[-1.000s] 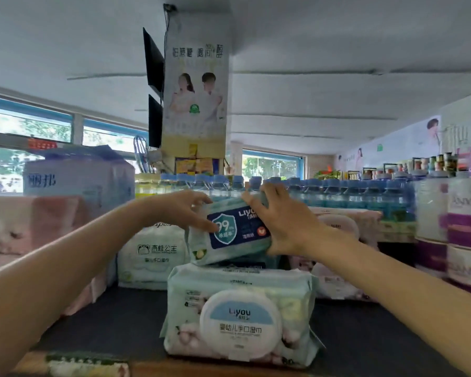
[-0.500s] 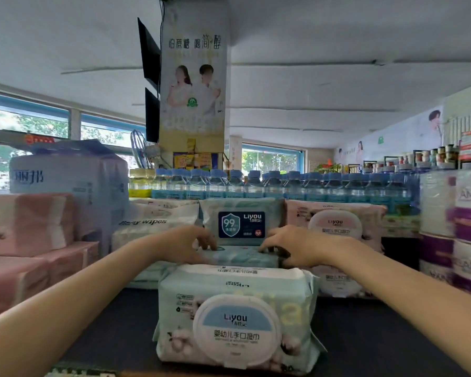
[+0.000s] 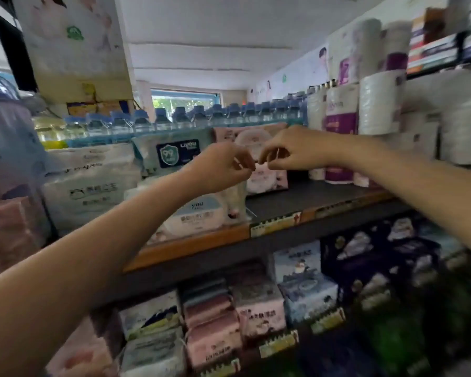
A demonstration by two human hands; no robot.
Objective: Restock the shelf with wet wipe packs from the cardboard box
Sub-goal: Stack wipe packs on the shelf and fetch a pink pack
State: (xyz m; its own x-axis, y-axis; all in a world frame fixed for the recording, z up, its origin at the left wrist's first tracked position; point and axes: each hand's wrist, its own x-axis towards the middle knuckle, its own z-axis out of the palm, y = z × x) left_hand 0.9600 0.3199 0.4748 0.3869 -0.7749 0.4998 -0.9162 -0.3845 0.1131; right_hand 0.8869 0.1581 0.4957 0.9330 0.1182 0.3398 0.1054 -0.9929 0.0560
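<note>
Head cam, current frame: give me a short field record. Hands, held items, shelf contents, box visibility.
left hand: raised in front of the shelf, fingers curled, nothing visibly held
right hand: raised beside the left, fingertips nearly meeting it, nothing visibly held
wet wipe pack: at the shelf's front edge, round lid facing out
blue-label pack: upright behind it
shelf: bare patch right of the packs
water bottles: row at the back
cardboard box: not in view

Both arms extended forward and up, bare forearms converging toward centre frame. Left hand and right hand sit close together, fingertips nearly meeting, fingers curled loosely inward. Both palms empty, right wrist slightly higher than left.
</note>
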